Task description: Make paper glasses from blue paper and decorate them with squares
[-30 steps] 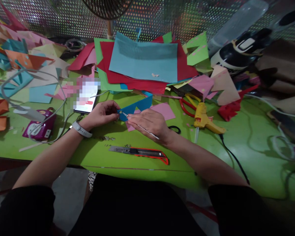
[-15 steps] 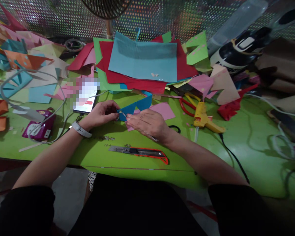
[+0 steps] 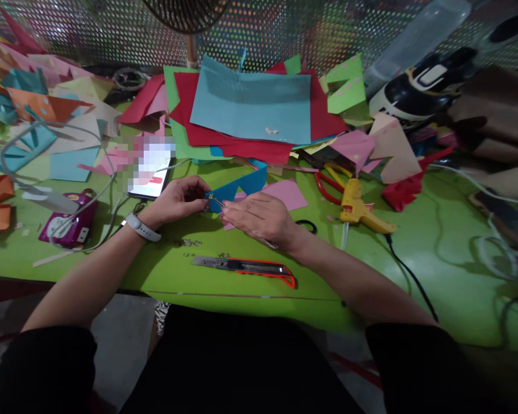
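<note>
Between thumb and forefinger of the left hand (image 3: 181, 199), the blue paper (image 3: 240, 183) is pinched by its left end over the green table (image 3: 453, 247). There a slim metal tool (image 3: 218, 202), gripped in the right hand's (image 3: 261, 217) bunched fingers, has been tilted slightly; fine work seems unfinished.

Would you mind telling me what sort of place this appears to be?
It looks like a papercraft work area, though whether at home or in a workshop I cannot tell. The stacked coloured sheets, the utility knife and the yellow glue gun on the green table suggest it.
</note>
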The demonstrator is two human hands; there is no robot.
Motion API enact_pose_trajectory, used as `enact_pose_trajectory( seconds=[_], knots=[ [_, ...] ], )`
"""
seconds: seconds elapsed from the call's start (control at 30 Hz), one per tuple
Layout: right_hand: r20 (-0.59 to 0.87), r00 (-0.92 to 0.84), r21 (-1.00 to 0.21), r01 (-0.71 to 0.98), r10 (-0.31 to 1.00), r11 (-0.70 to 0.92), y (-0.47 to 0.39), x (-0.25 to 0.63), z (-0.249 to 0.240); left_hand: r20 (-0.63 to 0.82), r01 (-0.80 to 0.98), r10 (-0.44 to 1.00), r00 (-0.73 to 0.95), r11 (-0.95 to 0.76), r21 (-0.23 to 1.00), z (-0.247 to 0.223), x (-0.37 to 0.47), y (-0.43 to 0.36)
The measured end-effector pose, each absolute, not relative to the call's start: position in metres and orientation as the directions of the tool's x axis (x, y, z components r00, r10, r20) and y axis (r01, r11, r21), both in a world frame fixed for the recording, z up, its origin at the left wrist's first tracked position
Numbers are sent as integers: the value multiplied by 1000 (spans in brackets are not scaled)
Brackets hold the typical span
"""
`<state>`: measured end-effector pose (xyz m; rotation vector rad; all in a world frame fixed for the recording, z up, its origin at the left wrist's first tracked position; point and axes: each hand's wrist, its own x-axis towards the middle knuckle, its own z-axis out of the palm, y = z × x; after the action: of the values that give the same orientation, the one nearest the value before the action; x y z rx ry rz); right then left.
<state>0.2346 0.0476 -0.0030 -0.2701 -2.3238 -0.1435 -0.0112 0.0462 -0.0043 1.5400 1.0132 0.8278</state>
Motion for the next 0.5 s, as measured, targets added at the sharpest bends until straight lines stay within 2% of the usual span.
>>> enact_pose_trajectory(
  seconds=[0.23,0.4,0.5],
  knots=[
    [695,-690,-54,232,203,971,48,236,-5,0,172,919,394,-73,982,-5,-11,46],
    [712,-680,4,252,175,968,47,236,0,-10,171,921,389,-62,983,-4,-11,46],
    [722,-666,-23,246,186,969,46,239,5,-16,180,923,385,-58,982,-4,-11,46]
  ],
)
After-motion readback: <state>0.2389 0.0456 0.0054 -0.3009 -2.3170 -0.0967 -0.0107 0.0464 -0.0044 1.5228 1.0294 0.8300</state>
